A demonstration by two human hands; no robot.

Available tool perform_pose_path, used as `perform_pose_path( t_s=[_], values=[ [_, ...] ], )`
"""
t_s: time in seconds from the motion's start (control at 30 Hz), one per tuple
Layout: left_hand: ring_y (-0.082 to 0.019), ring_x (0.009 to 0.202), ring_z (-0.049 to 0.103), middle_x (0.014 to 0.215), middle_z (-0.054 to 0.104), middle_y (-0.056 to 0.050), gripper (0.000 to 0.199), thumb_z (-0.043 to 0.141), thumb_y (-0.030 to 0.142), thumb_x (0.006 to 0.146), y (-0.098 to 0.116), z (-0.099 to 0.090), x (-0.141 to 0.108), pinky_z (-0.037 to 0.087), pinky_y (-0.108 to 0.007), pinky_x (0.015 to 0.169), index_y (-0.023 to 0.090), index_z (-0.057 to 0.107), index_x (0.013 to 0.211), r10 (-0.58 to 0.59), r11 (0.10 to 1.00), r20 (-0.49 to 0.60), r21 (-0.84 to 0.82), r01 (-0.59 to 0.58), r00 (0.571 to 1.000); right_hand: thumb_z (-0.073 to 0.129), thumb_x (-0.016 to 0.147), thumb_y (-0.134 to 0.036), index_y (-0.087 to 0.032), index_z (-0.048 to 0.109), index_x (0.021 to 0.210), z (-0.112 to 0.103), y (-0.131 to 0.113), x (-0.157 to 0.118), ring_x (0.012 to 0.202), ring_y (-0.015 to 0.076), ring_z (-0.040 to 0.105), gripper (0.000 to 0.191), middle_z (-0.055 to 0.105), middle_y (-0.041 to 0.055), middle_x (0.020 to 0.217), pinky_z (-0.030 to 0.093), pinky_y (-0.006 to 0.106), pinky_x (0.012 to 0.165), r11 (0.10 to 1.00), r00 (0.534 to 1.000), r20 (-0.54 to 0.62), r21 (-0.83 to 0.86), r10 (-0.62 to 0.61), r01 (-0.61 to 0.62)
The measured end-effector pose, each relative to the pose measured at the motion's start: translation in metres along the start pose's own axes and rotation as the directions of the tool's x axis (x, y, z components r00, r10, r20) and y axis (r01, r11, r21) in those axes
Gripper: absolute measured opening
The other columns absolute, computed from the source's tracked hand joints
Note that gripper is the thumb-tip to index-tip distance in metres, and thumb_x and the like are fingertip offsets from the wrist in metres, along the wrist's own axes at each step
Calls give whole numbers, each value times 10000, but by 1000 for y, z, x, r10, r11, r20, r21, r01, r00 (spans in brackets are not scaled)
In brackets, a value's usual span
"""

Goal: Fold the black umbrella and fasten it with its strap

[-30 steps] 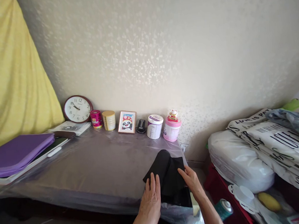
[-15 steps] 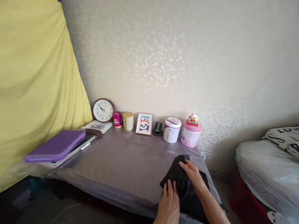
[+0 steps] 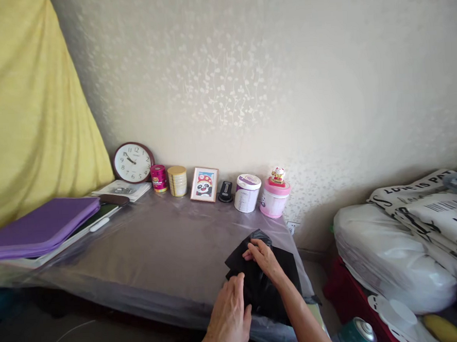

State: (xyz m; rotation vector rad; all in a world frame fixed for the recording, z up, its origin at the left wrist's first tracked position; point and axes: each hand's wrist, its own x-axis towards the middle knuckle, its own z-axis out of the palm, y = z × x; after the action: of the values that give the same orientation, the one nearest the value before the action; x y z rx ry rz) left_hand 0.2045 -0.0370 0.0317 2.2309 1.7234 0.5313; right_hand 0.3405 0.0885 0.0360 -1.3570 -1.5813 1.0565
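A black plastic bag (image 3: 284, 265), partly crumpled at its far end, lies spread over the near right corner of the table. Across its upper part is my right hand (image 3: 261, 255), fingers curled and closed on the thin black sheet. My left hand (image 3: 226, 313) is at the bag's left edge, its fingers stretched out with the thumb apart. Part of the bag is hidden under my right forearm.
Along the wall stand a clock (image 3: 134, 163), two cans, a framed panda picture (image 3: 204, 185), a black device (image 3: 225, 191) and two tubs. A purple folder (image 3: 42, 226) lies left on the plastic-covered table (image 3: 151, 243). Right of it are a spray can (image 3: 356, 333) and white bundles (image 3: 388, 254).
The view has swung right. My right hand's fingers have curled in, and the bag's far end is folded over and crumpled. My left hand has slid back towards the bag's left edge.
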Motion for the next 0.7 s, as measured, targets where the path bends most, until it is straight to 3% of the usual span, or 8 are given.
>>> perform_pose_path(
  t_s=[0.1, 0.23, 0.4, 0.47, 0.57, 0.7],
  values=[
    [-248, 1223, 399, 1354, 397, -95, 456, 407, 244, 823, 3, -6, 2, 348, -428, 1012, 213, 412, 1278, 109, 994, -113, 31, -106, 988, 445, 798, -443, -141, 488, 1051, 1, -1, -1, 710, 189, 671, 396, 704, 77, 775, 493, 340, 726, 1000, 999, 42, 17, -16, 15],
    [-249, 1319, 241, 1472, 203, -48, 567, 465, 287, 807, -1, 5, 10, 255, -454, 1071, 263, 296, 1348, 315, 949, -134, 59, -310, 940, 443, 813, -365, -171, 543, 1011, 1, -3, -3, 750, 172, 660, 295, 702, 56, 816, 501, 325, 733, 995, 993, 89, -52, -80, 85],
    [-232, 1343, 185, 1475, 200, -43, 651, 425, 236, 810, -14, 30, 16, 224, -463, 1080, 258, 147, 1398, 296, 953, -93, 101, -287, 950, 433, 843, -288, -209, 613, 980, 0, -4, -18, 803, 163, 648, 239, 695, 39, 878, 500, 317, 771, 969, 980, 76, -155, -185, 195],
    [-220, 1344, 185, 1473, 207, -37, 648, 410, 226, 811, -16, 35, 16, 215, -449, 1087, 246, 140, 1400, 316, 945, -91, 119, -304, 945, 442, 851, -261, -227, 642, 948, -1, -4, -27, 885, 173, 626, 225, 685, 42, 937, 482, 333, 825, 905, 948, 47, -287, -314, 313],
    [-218, 1338, 206, 1466, 223, -51, 650, 393, 191, 799, -16, 39, 17, 228, -429, 1084, 209, 148, 1401, 333, 936, -94, 158, -316, 938, 445, 858, -213, -234, 660, 931, -5, 0, -35, 1018, 191, 567, 228, 664, 53, 1021, 440, 372, 909, 754, 863, 80, -451, -499, 478],
    [-212, 1327, 235, 1461, 232, -53, 726, 373, 103, 753, -18, 45, 19, 262, -393, 1067, 195, 78, 1410, 334, 927, -128, 226, -301, 934, 436, 869, -205, -213, 644, 991, -13, 11, -23, 1124, 211, 502, 241, 636, 74, 1097, 402, 425, 965, 627, 793, 119, -548, -597, 554]
  ],
)
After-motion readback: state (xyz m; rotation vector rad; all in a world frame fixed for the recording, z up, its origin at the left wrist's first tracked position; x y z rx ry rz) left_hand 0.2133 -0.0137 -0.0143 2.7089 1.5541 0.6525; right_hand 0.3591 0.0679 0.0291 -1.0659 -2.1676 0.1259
